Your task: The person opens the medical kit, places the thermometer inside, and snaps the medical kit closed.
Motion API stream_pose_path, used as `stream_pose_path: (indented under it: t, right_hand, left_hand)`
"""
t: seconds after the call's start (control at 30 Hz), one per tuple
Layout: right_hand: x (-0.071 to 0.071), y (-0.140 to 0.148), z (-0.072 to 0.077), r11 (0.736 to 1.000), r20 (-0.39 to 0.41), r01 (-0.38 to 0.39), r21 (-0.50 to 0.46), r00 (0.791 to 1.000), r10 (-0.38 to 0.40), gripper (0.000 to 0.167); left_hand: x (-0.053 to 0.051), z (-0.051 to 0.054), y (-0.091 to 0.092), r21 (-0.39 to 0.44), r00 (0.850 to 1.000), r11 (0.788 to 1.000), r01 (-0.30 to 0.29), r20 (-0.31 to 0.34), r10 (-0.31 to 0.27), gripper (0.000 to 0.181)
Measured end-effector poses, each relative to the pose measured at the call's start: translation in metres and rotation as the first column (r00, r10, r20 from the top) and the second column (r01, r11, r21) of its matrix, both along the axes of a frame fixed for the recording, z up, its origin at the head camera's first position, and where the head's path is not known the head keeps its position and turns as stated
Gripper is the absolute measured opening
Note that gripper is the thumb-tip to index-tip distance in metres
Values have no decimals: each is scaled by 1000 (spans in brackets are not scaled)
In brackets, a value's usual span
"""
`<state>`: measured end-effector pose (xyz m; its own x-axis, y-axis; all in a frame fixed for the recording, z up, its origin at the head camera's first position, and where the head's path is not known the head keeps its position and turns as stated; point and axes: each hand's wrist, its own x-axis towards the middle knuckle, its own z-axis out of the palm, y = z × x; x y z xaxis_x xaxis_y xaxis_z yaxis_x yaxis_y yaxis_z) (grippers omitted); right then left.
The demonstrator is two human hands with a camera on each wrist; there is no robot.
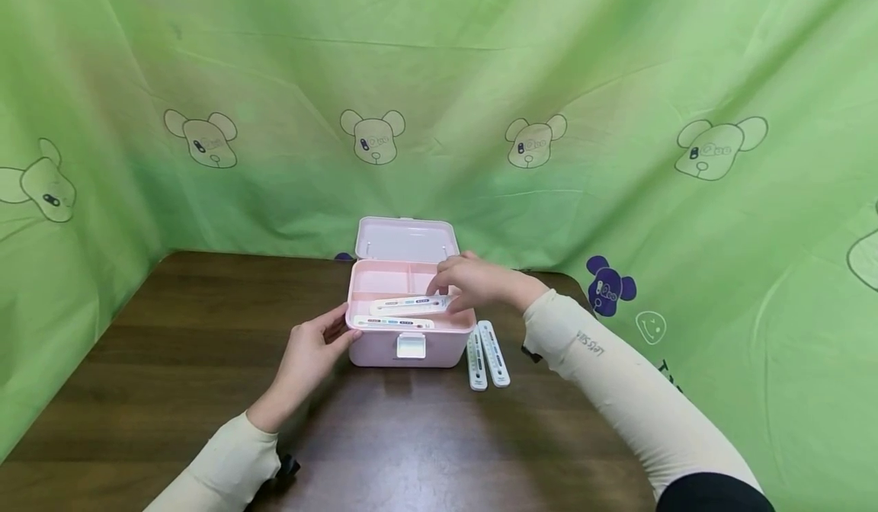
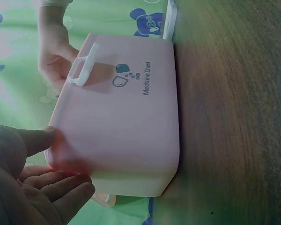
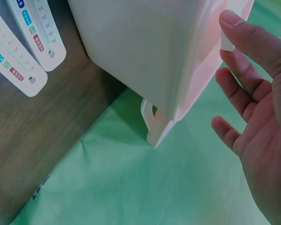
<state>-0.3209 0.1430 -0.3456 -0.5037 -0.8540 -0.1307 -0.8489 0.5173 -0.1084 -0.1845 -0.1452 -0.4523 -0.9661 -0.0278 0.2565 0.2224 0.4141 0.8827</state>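
Note:
A pink medicine chest [image 1: 373,350] stands on the table with its lid [image 1: 406,239] raised at the back. My left hand [image 1: 312,356] holds its front left corner, thumb on one face and fingers along the side; the left wrist view shows the hand [image 2: 33,178] at the rim. My right hand [image 1: 480,280] reaches over the right side and pinches the right end of a flat white thermometer [image 1: 405,306] at the open top. Closer to the front wall lies another thermometer [image 1: 394,322]. In the right wrist view, thumb and fingers [image 3: 257,42] meet on the white end.
Two more white thermometers, one [image 1: 476,360] beside the other [image 1: 495,353], lie on the table right of the chest. A white latch [image 1: 411,345] sticks out at the chest's front. Behind the table [image 1: 206,329] hangs a green curtain [image 1: 439,62] printed with bear heads.

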Motion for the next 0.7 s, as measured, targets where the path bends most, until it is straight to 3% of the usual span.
stream_pose_path:
  t: [0.23, 0.7]
  right_hand:
    - [1, -6, -6, 999, -28, -30, -15, 999, 29, 41]
    - [5, -14, -15, 999, -54, -10, -31, 998, 8, 43]
  left_hand:
    - [0, 0, 0, -3, 1000, 1000, -3, 4, 3, 54]
    - [-1, 0, 1, -3, 1000, 1000, -6, -7, 6, 54]
